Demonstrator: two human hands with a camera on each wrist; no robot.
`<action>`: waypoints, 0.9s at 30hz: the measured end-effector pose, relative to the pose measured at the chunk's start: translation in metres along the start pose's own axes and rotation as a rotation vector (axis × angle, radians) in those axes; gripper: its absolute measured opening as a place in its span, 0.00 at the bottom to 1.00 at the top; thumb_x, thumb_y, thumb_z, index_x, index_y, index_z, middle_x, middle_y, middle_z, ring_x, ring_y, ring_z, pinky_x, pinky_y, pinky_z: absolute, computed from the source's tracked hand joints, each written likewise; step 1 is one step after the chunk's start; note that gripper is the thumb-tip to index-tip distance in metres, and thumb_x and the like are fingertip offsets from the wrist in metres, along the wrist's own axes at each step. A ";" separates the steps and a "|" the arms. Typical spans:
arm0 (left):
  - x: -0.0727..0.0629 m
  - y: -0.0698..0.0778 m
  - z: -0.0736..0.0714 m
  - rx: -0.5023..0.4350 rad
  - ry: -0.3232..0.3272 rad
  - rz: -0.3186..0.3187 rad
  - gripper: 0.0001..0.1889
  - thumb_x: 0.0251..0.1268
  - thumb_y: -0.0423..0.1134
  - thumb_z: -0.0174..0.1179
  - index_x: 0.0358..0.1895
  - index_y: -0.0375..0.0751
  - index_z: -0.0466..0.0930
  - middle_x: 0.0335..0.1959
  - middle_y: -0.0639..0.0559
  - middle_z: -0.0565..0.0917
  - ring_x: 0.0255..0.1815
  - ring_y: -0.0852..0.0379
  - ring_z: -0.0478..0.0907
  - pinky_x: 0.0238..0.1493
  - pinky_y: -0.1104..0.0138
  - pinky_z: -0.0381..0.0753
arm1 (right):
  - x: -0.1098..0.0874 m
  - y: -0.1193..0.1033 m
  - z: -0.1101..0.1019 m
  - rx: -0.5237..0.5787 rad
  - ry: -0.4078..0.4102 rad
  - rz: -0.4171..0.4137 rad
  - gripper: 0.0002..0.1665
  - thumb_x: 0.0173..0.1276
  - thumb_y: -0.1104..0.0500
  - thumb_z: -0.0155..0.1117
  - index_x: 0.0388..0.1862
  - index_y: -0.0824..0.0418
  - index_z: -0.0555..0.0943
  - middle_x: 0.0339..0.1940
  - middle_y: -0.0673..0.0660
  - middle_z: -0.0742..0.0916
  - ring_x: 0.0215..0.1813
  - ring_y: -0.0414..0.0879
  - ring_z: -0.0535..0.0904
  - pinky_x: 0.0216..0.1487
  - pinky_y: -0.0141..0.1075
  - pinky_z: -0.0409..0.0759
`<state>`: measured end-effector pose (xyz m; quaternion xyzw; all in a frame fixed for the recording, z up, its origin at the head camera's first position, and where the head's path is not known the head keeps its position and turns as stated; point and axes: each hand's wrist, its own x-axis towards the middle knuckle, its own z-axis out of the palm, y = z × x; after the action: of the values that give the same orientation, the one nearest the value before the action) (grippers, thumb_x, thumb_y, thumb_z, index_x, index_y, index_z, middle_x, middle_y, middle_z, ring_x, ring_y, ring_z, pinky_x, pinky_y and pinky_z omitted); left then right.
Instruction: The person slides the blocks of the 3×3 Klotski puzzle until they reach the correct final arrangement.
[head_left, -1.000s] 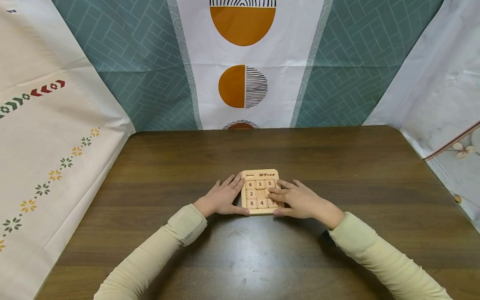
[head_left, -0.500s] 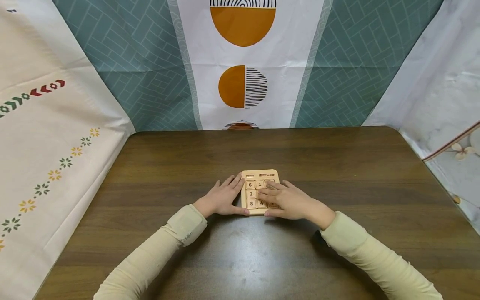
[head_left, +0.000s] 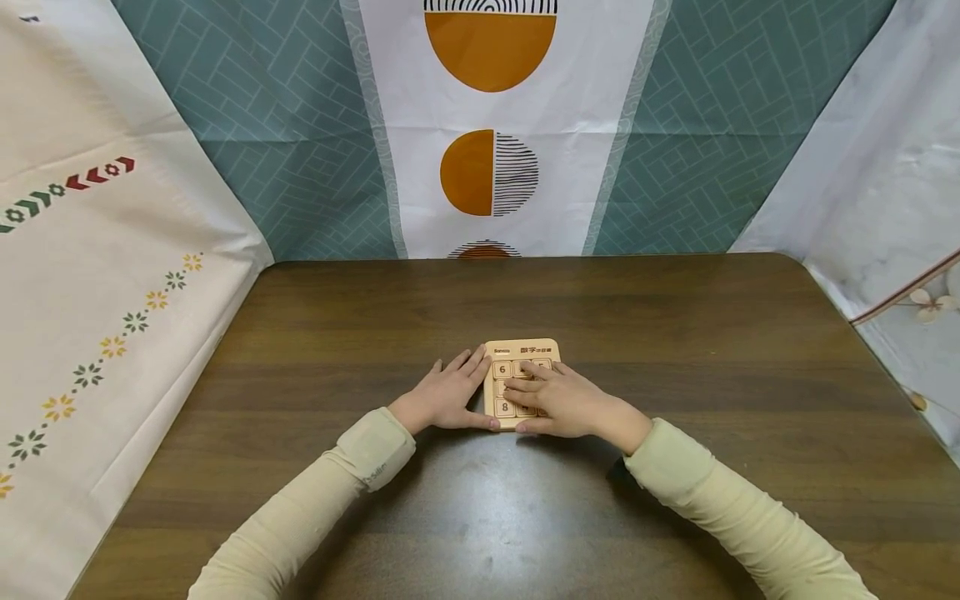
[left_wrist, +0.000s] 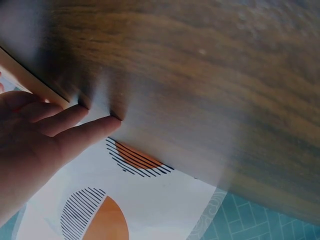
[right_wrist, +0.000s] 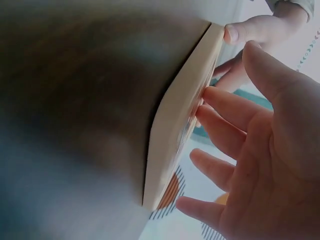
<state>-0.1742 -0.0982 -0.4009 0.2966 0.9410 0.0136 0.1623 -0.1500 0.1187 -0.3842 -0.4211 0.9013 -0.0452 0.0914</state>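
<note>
Teal-and-white cloth (head_left: 300, 167) across top of frame, brown table (head_left: 675, 333) below. Puzzle board (head_left: 513, 342) lies flat on table, slightly right of and below frame centre. Left hand (head_left: 446, 398) at board's left edge, fingers extended and spread, touching, not gripping. Right hand (head_left: 576, 405) over board's right side, fingers extended, two fingertips on number tiles (head_left: 502, 369). 6 and 8 readable at board's left, others mostly covered.

Head view: right hand (head_left: 576, 407) covers, wholly or partly, most number tiles (head_left: 504, 407) of wooden board (head_left: 515, 351). Header print (head_left: 536, 350) partly too small to read. Both sleeves (head_left: 258, 533) cut off at lower edge. Left wrist view: board cropped at left. Right wrist view: tabletop (right_wrist: 75, 100) blurred, tile numbers unreadable.
</note>
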 end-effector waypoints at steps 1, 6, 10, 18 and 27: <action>0.000 0.000 0.000 0.000 -0.001 -0.001 0.55 0.50 0.73 0.49 0.73 0.41 0.40 0.73 0.46 0.39 0.72 0.47 0.42 0.61 0.43 0.52 | -0.001 0.001 0.000 0.005 0.003 0.002 0.34 0.66 0.39 0.51 0.66 0.55 0.68 0.67 0.52 0.69 0.70 0.55 0.54 0.61 0.59 0.55; -0.001 0.001 -0.001 -0.001 -0.008 -0.002 0.55 0.50 0.73 0.48 0.73 0.41 0.39 0.73 0.47 0.38 0.72 0.47 0.42 0.61 0.43 0.51 | -0.010 0.008 0.001 0.019 0.014 0.016 0.34 0.66 0.40 0.52 0.66 0.55 0.68 0.66 0.52 0.69 0.70 0.56 0.55 0.60 0.61 0.55; 0.000 0.001 -0.001 0.007 -0.006 -0.001 0.55 0.50 0.74 0.47 0.73 0.41 0.38 0.73 0.47 0.37 0.72 0.47 0.42 0.61 0.43 0.52 | -0.015 0.012 0.000 0.029 0.005 0.035 0.33 0.66 0.39 0.51 0.66 0.54 0.68 0.67 0.51 0.69 0.70 0.56 0.54 0.60 0.62 0.54; 0.000 0.000 -0.001 0.010 -0.007 0.005 0.55 0.50 0.74 0.47 0.73 0.41 0.39 0.73 0.46 0.37 0.72 0.47 0.42 0.61 0.43 0.52 | -0.009 0.012 -0.007 -0.002 0.017 0.016 0.33 0.66 0.41 0.52 0.65 0.56 0.69 0.65 0.55 0.70 0.69 0.58 0.56 0.58 0.62 0.56; -0.001 0.000 -0.002 -0.007 -0.002 0.013 0.55 0.50 0.74 0.48 0.73 0.41 0.40 0.73 0.46 0.38 0.72 0.46 0.42 0.61 0.42 0.51 | 0.019 0.009 -0.011 -0.033 -0.014 0.059 0.34 0.66 0.40 0.51 0.67 0.55 0.67 0.67 0.52 0.69 0.70 0.57 0.54 0.60 0.61 0.54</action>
<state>-0.1739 -0.0985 -0.3991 0.3020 0.9389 0.0175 0.1642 -0.1714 0.1099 -0.3769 -0.3961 0.9133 -0.0246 0.0919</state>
